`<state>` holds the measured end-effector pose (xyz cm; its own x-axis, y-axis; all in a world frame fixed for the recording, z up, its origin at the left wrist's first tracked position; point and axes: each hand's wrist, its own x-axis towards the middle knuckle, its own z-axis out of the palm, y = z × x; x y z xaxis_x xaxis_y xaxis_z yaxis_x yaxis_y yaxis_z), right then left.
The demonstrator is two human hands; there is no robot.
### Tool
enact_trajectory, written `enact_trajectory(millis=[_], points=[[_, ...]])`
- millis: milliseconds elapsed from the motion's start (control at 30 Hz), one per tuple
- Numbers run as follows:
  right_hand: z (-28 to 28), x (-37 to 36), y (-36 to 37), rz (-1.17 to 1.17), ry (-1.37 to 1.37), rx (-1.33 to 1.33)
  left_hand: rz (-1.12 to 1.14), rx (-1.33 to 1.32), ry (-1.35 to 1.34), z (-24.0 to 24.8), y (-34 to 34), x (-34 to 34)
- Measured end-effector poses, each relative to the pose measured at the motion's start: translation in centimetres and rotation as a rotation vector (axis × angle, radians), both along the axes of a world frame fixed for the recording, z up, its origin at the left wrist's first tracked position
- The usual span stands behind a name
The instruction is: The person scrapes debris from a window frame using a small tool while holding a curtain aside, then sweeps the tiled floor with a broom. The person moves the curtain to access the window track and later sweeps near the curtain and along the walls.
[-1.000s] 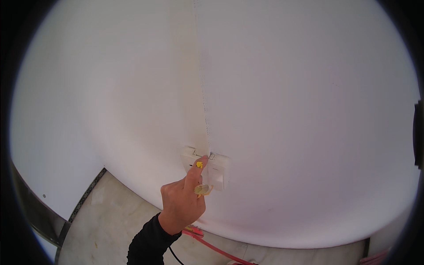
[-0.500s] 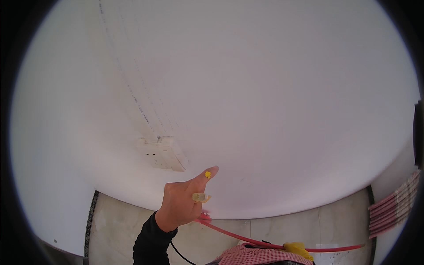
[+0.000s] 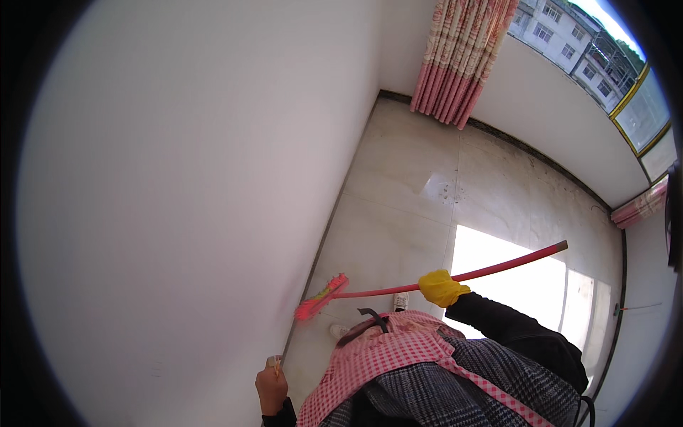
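Left hand (image 3: 272, 388) has been drawn off the socket, fingers curled, contents hard to tell. Red broom (image 3: 491, 270) is gripped mid-handle by the yellow-gloved right hand (image 3: 441, 287), probably for balance, bristled head (image 3: 321, 297) near the left wall (image 3: 213, 213).

Long red-handled broom (image 3: 484, 271) lies crosswise in the yellow-gloved right hand (image 3: 441, 288), head leftward beside the smooth white wall (image 3: 185, 185); pleated pink-and-cream fabric curtain (image 3: 462, 67) hangs ahead.
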<state>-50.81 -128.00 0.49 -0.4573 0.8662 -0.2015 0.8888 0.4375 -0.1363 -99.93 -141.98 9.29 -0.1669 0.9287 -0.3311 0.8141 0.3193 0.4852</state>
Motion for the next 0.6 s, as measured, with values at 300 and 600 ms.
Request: enact_trajectory(millis=[300, 600], points=[[-4.2, 23.0, -1.0, -0.859, -0.063, -0.576, -0.273, 0.021, -0.052, -4.4, 18.4, 19.3], [-12.2, 25.5, -9.3, -1.290, -0.013, -0.424, -0.509, 0.016, -0.055, -8.5, 29.1, 26.7]])
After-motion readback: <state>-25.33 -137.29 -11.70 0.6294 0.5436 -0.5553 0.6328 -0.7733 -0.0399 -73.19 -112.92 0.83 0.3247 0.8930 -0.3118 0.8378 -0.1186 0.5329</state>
